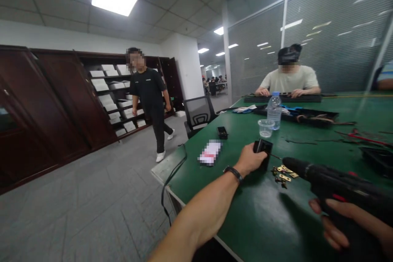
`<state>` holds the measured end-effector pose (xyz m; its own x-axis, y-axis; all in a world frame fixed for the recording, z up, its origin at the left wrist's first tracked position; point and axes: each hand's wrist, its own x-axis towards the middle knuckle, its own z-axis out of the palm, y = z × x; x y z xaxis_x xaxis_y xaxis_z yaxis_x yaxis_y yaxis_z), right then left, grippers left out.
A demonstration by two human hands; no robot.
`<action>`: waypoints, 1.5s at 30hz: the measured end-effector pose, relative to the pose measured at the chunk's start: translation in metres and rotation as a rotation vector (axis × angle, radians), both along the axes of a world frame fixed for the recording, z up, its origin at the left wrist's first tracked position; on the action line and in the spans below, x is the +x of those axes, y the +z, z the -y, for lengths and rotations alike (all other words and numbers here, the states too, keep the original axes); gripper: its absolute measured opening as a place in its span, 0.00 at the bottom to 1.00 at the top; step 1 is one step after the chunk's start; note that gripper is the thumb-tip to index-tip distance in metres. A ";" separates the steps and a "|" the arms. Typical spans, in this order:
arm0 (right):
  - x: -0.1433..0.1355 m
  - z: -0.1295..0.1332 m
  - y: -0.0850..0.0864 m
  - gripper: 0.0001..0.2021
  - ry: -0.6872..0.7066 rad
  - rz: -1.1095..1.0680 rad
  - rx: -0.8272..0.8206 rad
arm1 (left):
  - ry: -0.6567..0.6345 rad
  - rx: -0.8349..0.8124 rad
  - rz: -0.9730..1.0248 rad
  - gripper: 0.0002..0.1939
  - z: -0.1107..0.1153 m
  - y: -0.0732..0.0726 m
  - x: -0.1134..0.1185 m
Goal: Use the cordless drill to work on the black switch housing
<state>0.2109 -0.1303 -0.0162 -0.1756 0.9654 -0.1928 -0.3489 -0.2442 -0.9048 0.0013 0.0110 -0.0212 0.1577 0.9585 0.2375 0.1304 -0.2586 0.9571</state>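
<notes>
My left hand (249, 159) is closed around a small black box (266, 148), holding it upright on the green table (245, 221). In my right hand (337, 217) is a black cordless drill (331, 178), its fingers wrapped round the handle. The drill's thin bit points left toward the side of the box; whether the tip touches it I cannot tell. Just below the bit lie several brass-coloured metal plates (285, 178) and small dark pieces that look like screws.
Beyond the box stand a clear plastic cup (265, 127) and a water bottle (274, 112). A small black box (222, 132) and a pixelated phone-shaped item (210, 152) lie left. Across the table sits a person (291, 75); another person (149, 94) walks by the cabinets. A black tray (379, 161) lies right.
</notes>
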 end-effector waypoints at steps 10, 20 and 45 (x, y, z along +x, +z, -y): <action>-0.022 0.057 0.035 0.12 -0.153 0.031 -0.045 | 0.025 0.064 -0.102 0.13 0.005 0.008 -0.003; -0.027 0.068 0.053 0.11 -0.065 -0.031 0.068 | -0.003 0.090 -0.075 0.16 0.007 0.018 -0.005; -0.030 0.067 0.049 0.06 -0.089 -0.101 0.093 | -0.007 0.099 -0.053 0.15 0.008 0.018 -0.003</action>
